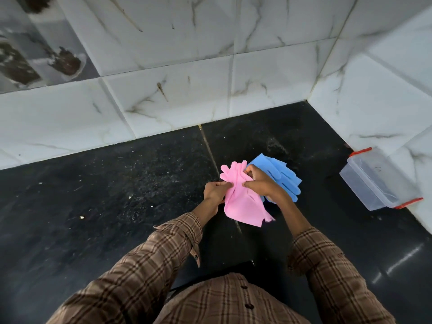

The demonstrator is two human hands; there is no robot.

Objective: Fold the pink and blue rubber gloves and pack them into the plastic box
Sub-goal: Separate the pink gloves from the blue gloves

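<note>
Pink gloves [242,197] held above the black counter [93,206]: left hand [215,191] pinching the 9 o'clock edge, right hand [261,182] pinching the middle, blue gloves [280,176] lying just behind at 2 o'clock. The rubber drapes limp and looks light, likely grippy, so it should crease easily but spring open unless pinched at cuff and fingertips. Plastic box [378,183] sits open, well apart at 3 o'clock against the wall.
</note>
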